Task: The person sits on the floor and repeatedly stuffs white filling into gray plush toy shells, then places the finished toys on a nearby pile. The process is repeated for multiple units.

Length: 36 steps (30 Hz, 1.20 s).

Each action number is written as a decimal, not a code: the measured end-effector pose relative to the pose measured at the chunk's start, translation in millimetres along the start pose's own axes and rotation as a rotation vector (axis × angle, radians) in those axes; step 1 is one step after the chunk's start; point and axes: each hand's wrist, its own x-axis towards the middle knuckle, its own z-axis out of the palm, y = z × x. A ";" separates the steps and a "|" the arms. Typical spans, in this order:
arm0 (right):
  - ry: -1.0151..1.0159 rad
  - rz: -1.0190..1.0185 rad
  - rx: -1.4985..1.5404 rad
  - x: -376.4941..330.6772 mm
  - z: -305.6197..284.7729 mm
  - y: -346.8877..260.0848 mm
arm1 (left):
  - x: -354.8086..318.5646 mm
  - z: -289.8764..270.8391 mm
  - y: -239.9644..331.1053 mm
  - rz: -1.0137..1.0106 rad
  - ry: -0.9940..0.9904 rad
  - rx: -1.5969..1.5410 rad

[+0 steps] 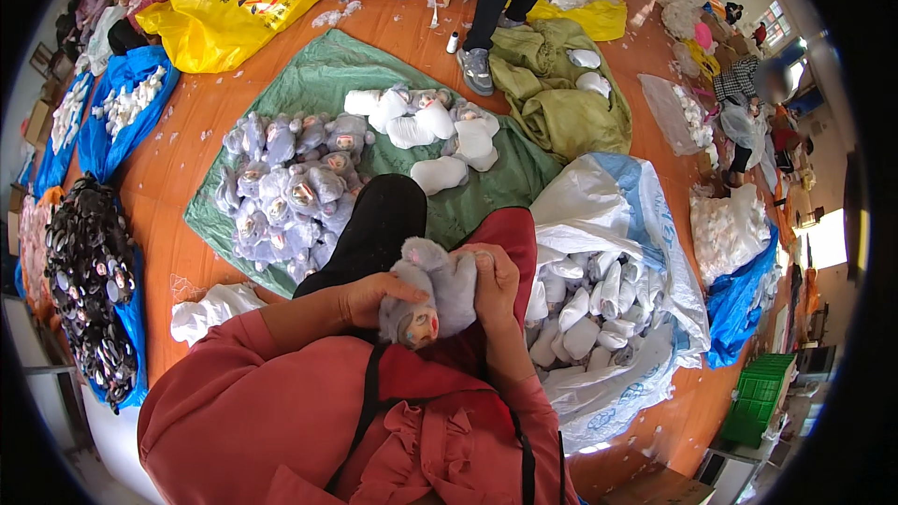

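Observation:
A grey plush doll (451, 292) with a small painted face is held over my lap. My left hand (376, 299) wraps round its face end, thumb pressed on the plush. On the other side my right hand (496, 279) grips the opposite end with fingers curled in. Past my knees, a heap of similar grey dolls (285, 182) lies on a green sheet (327, 61). White stuffed pieces (435, 122) rest to the right of that heap, some with grey plush showing.
At my right stands an open white woven sack (678, 285) full of white and grey stuffed pieces. Dark shiny items (89, 285) are heaped at far left. A yellow sack (210, 5) and a seated person's shoe (476, 72) lie ahead. A green crate (756, 397) sits at right.

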 end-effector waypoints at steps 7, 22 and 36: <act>0.179 0.031 -0.109 18.1 6.2 -11.7 | -8.5 4.4 26.9 0.108 0.120 -0.028; 0.566 0.063 -0.397 14.0 -7.6 -16.5 | 0.7 12.0 15.6 0.445 0.370 0.461; 0.318 0.108 0.338 -3.0 -22.2 29.5 | 0.9 31.8 17.7 0.603 0.453 0.502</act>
